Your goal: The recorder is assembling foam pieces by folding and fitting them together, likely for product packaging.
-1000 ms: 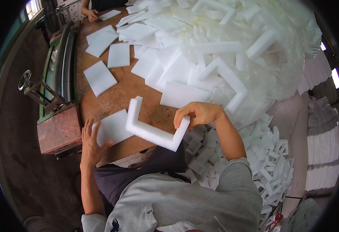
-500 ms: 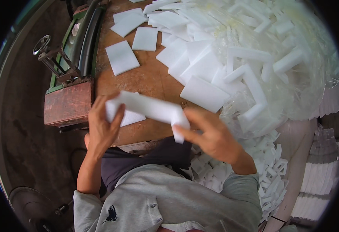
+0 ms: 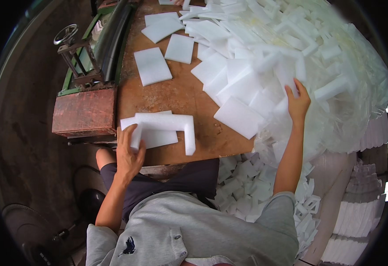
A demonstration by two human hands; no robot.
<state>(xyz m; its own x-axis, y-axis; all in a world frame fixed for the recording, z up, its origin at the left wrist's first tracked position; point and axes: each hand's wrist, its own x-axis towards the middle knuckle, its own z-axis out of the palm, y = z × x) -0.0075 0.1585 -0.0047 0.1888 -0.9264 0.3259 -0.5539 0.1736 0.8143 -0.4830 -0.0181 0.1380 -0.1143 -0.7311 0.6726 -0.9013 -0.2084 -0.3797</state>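
— Brown wood is seen as the work surface: a table [image 3: 180,95] running from top centre of the frame down to the middle. What is being handled on it?

— A white U-shaped foam piece [image 3: 167,126] is laid at the table's near edge, left of centre. Its long axis runs left to right, with one leg turned down at the right end. A flat foam sheet [image 3: 158,138] is partly covered by it.

— Which hand is nearer?

— The left hand [image 3: 129,155]. It is placed just below the piece's left end, fingers spread and curled onto that end, so the piece lies up and to the right of the palm. A full clamp cannot be made out; contact is seen.

— And the other?

— The right hand [image 3: 298,104] is well apart, at right of centre, laid open with fingers stretched onto the foam pile [image 3: 300,48] that fills the upper right. Nothing is gripped by it.

— Beyond that?

— A rusty green machine [image 3: 92,84] is set at the table's left edge, and foam scraps [image 3: 247,186] are heaped below the table.
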